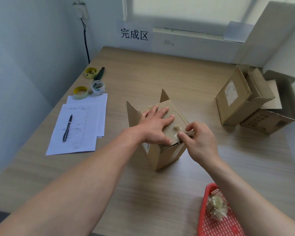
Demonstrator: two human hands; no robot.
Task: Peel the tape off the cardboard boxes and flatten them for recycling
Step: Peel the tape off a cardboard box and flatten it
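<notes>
A small brown cardboard box (162, 154) stands in the middle of the wooden table (143, 74), two flaps raised at its far side. My left hand (156, 125) lies flat on the box's top, fingers spread, pressing it down. At the top's near right corner my right hand (198, 140) pinches a strip of clear tape (186, 132) between thumb and fingers. A crumpled bit of tape (176, 128) sits on the top just beside it.
Several more cardboard boxes (245, 103) with open flaps lie at the right. A red basket (209, 225) holding peeled tape sits near right. Lined papers (78, 126) with a pen (67, 127), tape rolls (97, 87) and a cutter (100, 73) lie at the left.
</notes>
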